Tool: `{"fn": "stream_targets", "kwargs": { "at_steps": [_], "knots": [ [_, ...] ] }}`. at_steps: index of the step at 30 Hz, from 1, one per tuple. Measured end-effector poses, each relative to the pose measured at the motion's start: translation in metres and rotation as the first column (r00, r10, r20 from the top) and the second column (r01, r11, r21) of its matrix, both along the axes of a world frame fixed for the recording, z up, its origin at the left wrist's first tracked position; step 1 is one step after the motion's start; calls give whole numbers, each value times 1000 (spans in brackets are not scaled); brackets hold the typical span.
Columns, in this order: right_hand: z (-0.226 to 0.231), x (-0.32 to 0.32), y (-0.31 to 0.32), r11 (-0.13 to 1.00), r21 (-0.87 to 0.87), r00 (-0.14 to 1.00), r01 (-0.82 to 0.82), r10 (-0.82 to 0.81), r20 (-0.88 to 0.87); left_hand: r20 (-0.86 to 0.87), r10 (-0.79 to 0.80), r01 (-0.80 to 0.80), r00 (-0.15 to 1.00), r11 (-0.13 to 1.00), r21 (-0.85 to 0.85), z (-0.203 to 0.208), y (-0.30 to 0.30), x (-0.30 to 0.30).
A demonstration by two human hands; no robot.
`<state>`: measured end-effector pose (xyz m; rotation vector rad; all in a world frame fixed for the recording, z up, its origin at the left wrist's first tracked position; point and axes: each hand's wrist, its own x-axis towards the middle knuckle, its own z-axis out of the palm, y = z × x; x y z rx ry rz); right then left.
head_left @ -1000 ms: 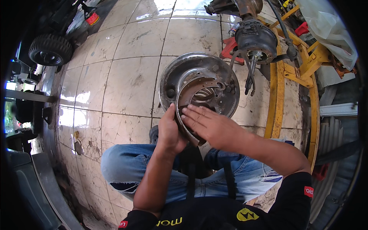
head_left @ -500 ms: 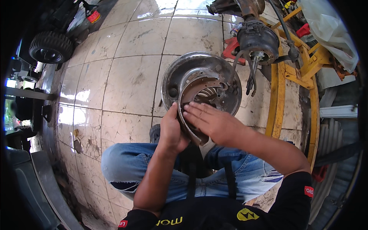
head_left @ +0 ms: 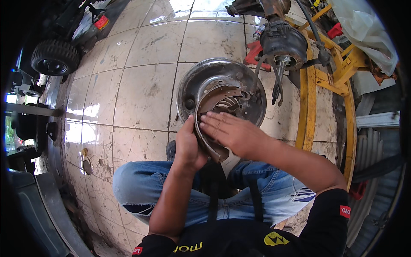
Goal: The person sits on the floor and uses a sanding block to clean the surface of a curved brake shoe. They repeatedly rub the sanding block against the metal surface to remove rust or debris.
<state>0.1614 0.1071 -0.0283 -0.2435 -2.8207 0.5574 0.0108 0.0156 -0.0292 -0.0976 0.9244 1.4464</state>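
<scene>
My left hand (head_left: 188, 145) is closed around the outer edge of a curved, rust-brown brake shoe (head_left: 210, 99), with the thumb pointing up along it. Against the inner face of the shoe lies my right hand (head_left: 233, 133), its fingers stretched out flat and close together. The shoe stands tilted in front of my lap, over a round, dark brake backing plate (head_left: 186, 88) with holes in it. My hands and the shoe cover the near part of that plate. The lower end of the shoe shows between my two wrists.
Beyond the plate to the right, an axle end with a dark drum (head_left: 282, 40) hangs over a red stand (head_left: 255, 55). A yellow metal frame (head_left: 306, 111) runs along the right side. A small tyre (head_left: 55, 57) is at the far left. Cracked tiles (head_left: 145, 94) cover the floor.
The whole view has shifted slightly, so the plate and axle appear a little further left. Both hands keep nearly the same place on the brake shoe.
</scene>
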Motion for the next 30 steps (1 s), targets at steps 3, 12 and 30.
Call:
{"fn": "stream_targets", "kwargs": {
  "at_steps": [3,12,30],
  "knots": [
    [-8,1,6,998,22,998,65,-65,13,-20,-3,3,1000,1000,-14,3,0,1],
    [9,8,22,993,27,992,119,-120,40,-8,5,-5,1000,1000,-5,8,1,2],
    [26,15,-12,993,-16,990,-113,114,86,43,-37,36,998,999,22,-5,-2,-4]
  ]
}}
